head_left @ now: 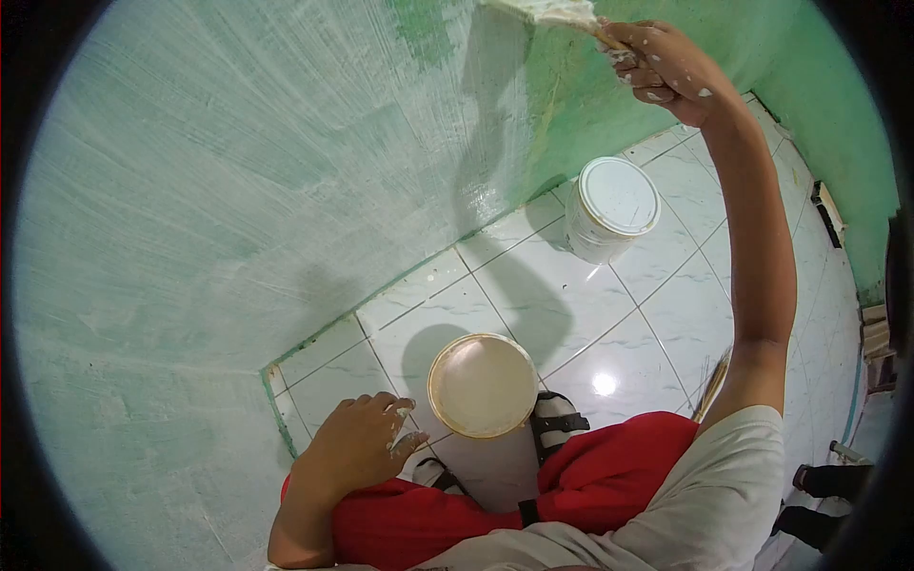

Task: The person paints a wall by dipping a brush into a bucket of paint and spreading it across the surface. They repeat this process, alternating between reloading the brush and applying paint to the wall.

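High up at the wall, my right hand (pixel 662 71) is closed around the handle of a paintbrush (pixel 562 11), whose head is thick with white paint and partly cut off by the top edge. White spots dot the fingers and knuckles. My left hand (pixel 367 438) hovers over my left knee, holding nothing, its thumb and fingers apart and smeared with paint. Just to its right, an open round bucket (pixel 483 385) of whitish paint stands on the floor between my feet. The green wall (pixel 286 171) carries streaky white strokes, with stronger green towards the right.
A lidded white bucket (pixel 614 205) stands on the tiled floor (pixel 609 328) near the wall. Bristle-like sticks (pixel 714 385) show beside my right elbow. Another person's dark-clothed legs (pixel 828 504) are at the lower right. A small flat object (pixel 828 214) rests against the right wall.
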